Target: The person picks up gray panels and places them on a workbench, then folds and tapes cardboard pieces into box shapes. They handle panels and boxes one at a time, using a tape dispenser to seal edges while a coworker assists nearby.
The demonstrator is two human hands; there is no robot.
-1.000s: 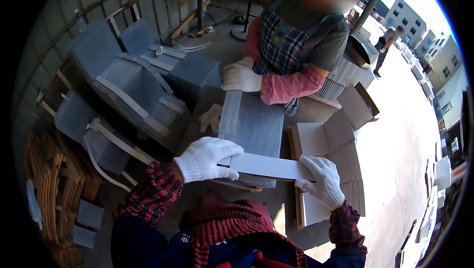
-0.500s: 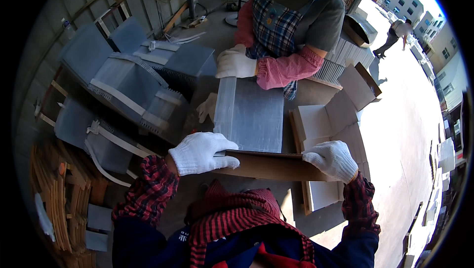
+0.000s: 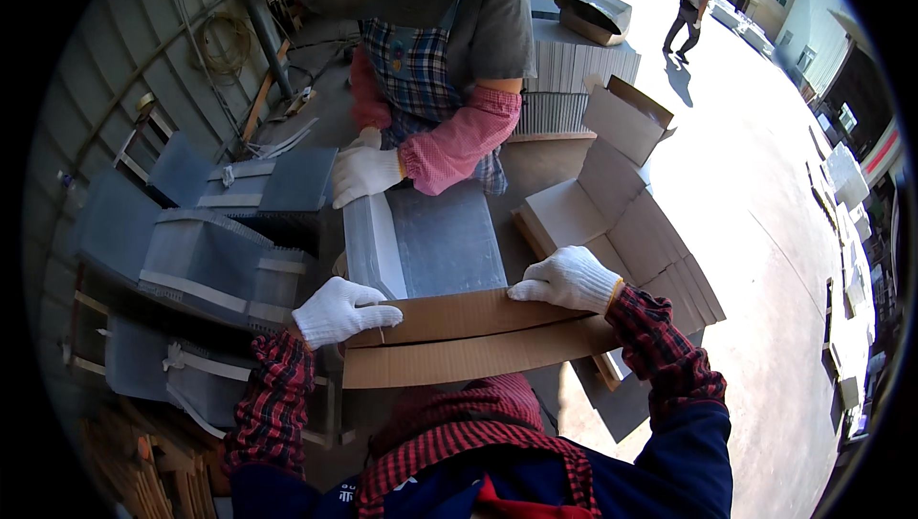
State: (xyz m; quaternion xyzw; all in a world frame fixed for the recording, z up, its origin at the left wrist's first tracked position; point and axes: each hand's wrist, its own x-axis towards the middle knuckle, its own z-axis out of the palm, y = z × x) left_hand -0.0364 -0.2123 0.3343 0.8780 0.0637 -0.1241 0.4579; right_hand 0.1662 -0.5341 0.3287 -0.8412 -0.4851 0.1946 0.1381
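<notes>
While the left hand (image 3: 337, 313) and right hand (image 3: 567, 282) grip the brown cardboard (image 3: 469, 354) at its ten and two o'clock, it sits at the grey stack's (image 3: 449, 243) six o'clock; probably light and crease-prone, it suits holding near both ends.

small white lettering (image 3: 348, 495) on the wearer's dark blue garment (image 3: 660, 452), partly hidden, no word clearly legible

Over at upper left I see a coiled hose (image 3: 228, 64), a distant person (image 3: 688, 18) upper right, brown slats (image 3: 158, 474) lower left.
</notes>
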